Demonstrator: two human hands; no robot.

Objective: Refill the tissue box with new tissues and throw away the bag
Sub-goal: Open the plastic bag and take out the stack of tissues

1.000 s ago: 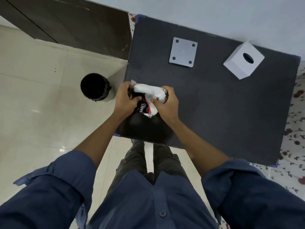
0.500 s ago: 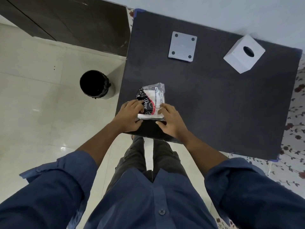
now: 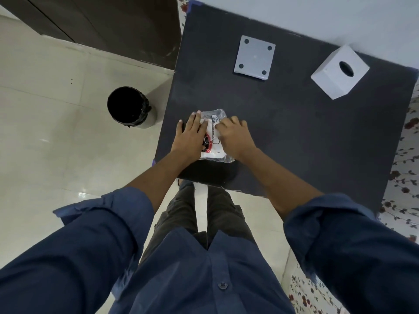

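Both hands press on a plastic-wrapped tissue pack (image 3: pixel 212 134) lying at the near edge of a dark table (image 3: pixel 294 137), its long axis pointing away from the person. The left hand (image 3: pixel 190 137) lies flat and spread; the right hand (image 3: pixel 234 137) pinches the wrapper with curled fingers (grip partly hidden). The white tissue box (image 3: pixel 340 72) sits well apart, far right.

A dark grey table (image 3: pixel 294 137) with a matte top stands on a pale tiled floor (image 3: pixel 56 155). Near its front left edge lies a clear plastic tissue pack (image 3: pixel 214 123), flat on the surface. Toward the back, a light grey square plate (image 3: pixel 254 57) with a dark hole in each corner lies flat. At the back right a white cube tissue box (image 3: pixel 335 75) rests with its round opening up. Beside the table's left edge, a black-lined bin (image 3: pixel 130 107) stands on the floor.
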